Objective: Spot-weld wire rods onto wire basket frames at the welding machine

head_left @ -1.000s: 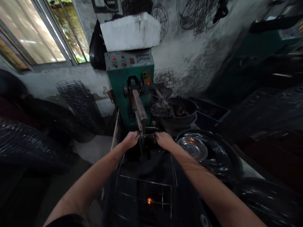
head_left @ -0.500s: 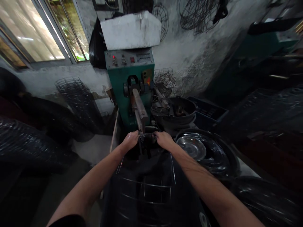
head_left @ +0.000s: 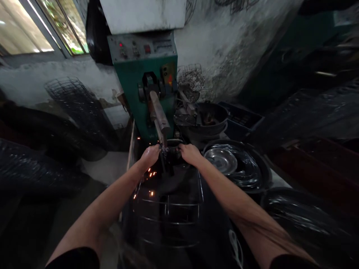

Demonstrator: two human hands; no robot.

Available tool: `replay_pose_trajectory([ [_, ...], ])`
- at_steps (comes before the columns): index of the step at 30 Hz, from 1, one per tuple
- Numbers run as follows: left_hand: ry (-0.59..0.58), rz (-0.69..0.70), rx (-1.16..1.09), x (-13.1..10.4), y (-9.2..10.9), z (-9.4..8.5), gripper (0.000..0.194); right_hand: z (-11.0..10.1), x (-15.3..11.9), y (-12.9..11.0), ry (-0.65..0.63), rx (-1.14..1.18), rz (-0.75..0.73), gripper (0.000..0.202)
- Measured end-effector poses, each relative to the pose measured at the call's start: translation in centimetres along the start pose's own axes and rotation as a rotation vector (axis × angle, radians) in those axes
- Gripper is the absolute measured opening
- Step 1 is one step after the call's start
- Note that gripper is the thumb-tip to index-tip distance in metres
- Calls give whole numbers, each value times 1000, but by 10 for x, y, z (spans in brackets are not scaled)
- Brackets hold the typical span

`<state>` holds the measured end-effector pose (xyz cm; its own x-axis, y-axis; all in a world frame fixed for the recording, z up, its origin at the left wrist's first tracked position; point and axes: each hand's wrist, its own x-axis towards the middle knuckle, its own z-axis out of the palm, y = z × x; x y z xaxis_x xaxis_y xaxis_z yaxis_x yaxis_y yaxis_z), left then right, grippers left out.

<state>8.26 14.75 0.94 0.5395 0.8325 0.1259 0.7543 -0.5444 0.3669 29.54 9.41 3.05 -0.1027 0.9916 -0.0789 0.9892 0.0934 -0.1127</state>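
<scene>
My left hand (head_left: 150, 155) and my right hand (head_left: 191, 154) are both closed, gripping either side of a dark metal wire frame (head_left: 179, 223). Its thin bars run back toward my body, over something dark. The frame's far end sits at the tips of the long electrode arms (head_left: 159, 114) of a green spot-welding machine (head_left: 123, 80). Orange sparks (head_left: 152, 173) scatter below and beside my left hand. Exactly where the wires meet the electrodes is too dark to make out.
To the right stands a wide basin (head_left: 252, 164) of shiny wire pieces with a metal bowl (head_left: 221, 160) in it. Behind it is a dark pan (head_left: 217, 112). Stacked wire mesh (head_left: 81, 108) leans at the left. A white block (head_left: 143, 16) rests atop the machine.
Sparks have appeared around my left hand and over the frame. My view has tilted down and come closer to the machine. Both hands keep hold of the frame.
</scene>
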Motion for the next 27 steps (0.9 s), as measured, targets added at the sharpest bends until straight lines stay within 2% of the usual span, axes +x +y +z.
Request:
replay_pose_trajectory([
  [3,20,-25,8,-5,0,-7,17,0,-6,0,4,23,35,37],
  [7,-18,-82,41,-16,-7,-13,21,-1,-10,-2,18,20,64,34],
  [14,4,-192,133,-27,-25,-23,23,-6,8,-15,29,89,-45,30],
  [20,-22,-270,125,-32,-28,-33,23,-8,23,-18,-14,145,-103,31],
  [27,-9,-304,152,-33,-28,-31,24,-7,28,-15,-24,182,-130,31],
])
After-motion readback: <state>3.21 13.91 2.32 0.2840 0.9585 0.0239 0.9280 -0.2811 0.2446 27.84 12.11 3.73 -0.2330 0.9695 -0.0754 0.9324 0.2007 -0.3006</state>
